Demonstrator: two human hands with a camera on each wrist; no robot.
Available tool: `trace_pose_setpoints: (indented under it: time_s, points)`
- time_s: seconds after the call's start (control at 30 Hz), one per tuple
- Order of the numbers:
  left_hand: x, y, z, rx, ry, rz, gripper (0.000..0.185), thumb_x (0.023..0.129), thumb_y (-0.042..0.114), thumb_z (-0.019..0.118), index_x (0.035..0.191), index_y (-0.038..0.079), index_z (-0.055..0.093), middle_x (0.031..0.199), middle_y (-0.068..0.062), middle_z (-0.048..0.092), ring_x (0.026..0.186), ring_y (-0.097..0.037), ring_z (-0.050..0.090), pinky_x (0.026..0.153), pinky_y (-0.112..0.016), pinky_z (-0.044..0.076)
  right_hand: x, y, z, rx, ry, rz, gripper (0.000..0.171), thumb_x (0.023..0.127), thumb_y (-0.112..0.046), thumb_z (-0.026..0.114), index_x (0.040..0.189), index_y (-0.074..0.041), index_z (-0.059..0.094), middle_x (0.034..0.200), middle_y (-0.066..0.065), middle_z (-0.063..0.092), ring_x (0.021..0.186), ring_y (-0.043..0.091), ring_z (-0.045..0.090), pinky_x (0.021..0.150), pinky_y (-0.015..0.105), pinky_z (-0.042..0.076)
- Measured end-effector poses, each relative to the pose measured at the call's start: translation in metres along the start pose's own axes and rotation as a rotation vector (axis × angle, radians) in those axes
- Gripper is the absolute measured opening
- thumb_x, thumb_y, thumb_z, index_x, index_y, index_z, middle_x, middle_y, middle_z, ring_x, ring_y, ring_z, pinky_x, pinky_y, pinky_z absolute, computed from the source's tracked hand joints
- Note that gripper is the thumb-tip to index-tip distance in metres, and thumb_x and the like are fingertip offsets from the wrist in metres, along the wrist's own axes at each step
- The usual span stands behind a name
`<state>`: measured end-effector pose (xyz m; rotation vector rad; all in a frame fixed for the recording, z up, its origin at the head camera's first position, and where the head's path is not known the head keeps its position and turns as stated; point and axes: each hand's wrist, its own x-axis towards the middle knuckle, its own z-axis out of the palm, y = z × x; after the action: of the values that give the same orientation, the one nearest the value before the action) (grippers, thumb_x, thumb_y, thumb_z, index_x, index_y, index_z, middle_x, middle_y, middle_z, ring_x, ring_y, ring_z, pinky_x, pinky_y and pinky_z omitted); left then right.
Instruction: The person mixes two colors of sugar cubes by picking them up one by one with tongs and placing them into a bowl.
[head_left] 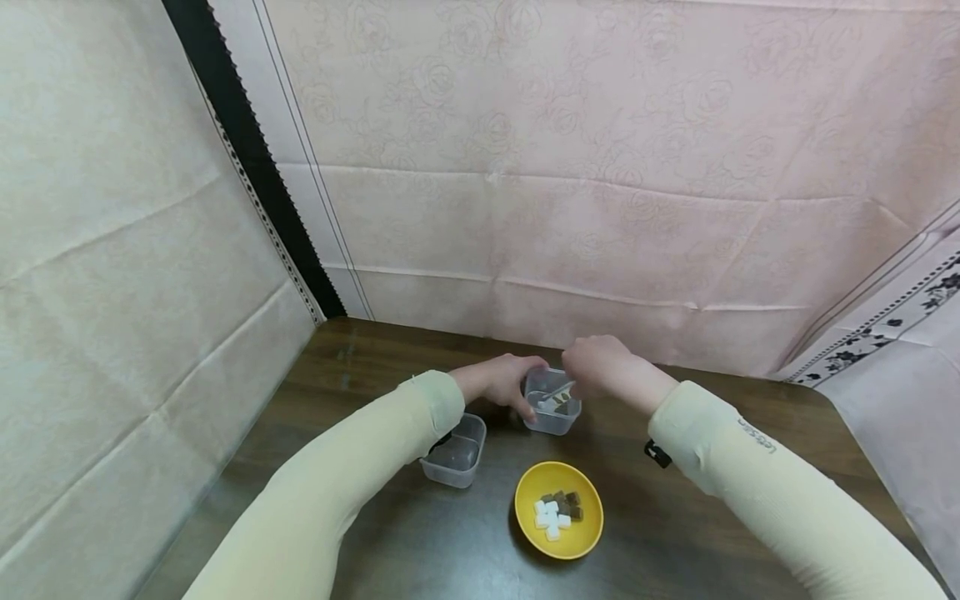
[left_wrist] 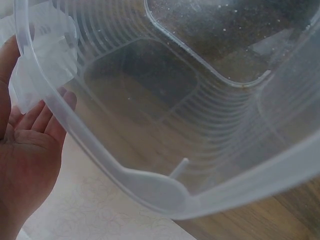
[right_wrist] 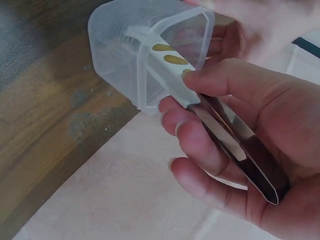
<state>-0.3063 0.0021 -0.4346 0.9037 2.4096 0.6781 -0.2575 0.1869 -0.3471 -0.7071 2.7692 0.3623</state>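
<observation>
My left hand (head_left: 504,385) grips the left side of a clear plastic container (head_left: 553,414) on the dark wooden table (head_left: 675,517). In the left wrist view the palm of my left hand (left_wrist: 27,150) lies against the container's wall (left_wrist: 150,100). My right hand (head_left: 596,365) holds metal tongs (head_left: 556,395) whose tips reach into that container. Seen from the right wrist, the thumb and fingers of my right hand (right_wrist: 200,107) pinch the tongs (right_wrist: 230,140), and their white patterned tips sit inside the container (right_wrist: 120,45). What lies in the container is unclear.
A second clear container (head_left: 454,451) stands under my left forearm. A yellow bowl (head_left: 558,533) holding white and brown cubes (head_left: 558,509) sits nearer the table's front. Cloth-covered walls close in behind and to the left.
</observation>
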Motion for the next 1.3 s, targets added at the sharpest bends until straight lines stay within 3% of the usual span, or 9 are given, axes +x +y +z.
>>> trace_pose_setpoints:
  time_s: [0.23,0.63,0.83,1.03,1.3]
  points:
    - [0.0,0.0,0.0,0.007,-0.005,0.005,0.09,0.082,0.028,0.096,0.157,0.017,0.047,0.136,-0.004,0.066,0.109,-0.017,0.061,0.105,-0.036,0.053,-0.01,0.01,-0.001,0.056,0.084,-0.023,0.015,0.085,-0.02,0.083,0.076,-0.016,0.072,0.068,-0.006,0.06,0.063,0.015,0.051,0.056,0.032,0.048]
    - [0.001,0.002,0.001,0.026,0.009,0.024,0.089,0.081,0.027,0.097,0.155,0.017,0.049,0.134,-0.005,0.066,0.109,-0.017,0.06,0.104,-0.036,0.053,-0.046,0.018,-0.007,0.141,0.247,-0.093,0.022,0.083,-0.014,0.08,0.066,-0.022,0.068,0.06,-0.01,0.051,0.058,0.011,0.042,0.052,0.028,0.035]
    - [0.002,0.001,0.001,0.039,0.012,0.025,0.089,0.081,0.028,0.097,0.156,0.017,0.049,0.137,-0.005,0.066,0.112,-0.017,0.06,0.106,-0.035,0.051,-0.066,0.021,-0.013,0.162,0.271,-0.124,0.02,0.084,-0.013,0.08,0.069,-0.022,0.072,0.061,-0.013,0.054,0.056,0.008,0.042,0.051,0.026,0.034]
    - [0.003,-0.001,0.001,0.039,0.008,0.022,0.089,0.082,0.027,0.096,0.156,0.017,0.049,0.142,-0.006,0.064,0.118,-0.019,0.059,0.109,-0.037,0.05,-0.085,0.024,-0.017,0.157,0.303,-0.175,0.025,0.084,-0.011,0.079,0.066,-0.025,0.066,0.059,-0.016,0.047,0.056,0.005,0.037,0.051,0.026,0.03]
    - [0.002,-0.001,0.0,0.038,0.009,0.027,0.09,0.081,0.027,0.097,0.156,0.016,0.049,0.14,-0.006,0.065,0.115,-0.018,0.06,0.106,-0.036,0.051,-0.107,0.02,-0.014,0.243,0.26,-0.225,0.024,0.084,-0.012,0.078,0.07,-0.028,0.069,0.062,-0.02,0.048,0.057,0.0,0.037,0.052,0.023,0.03]
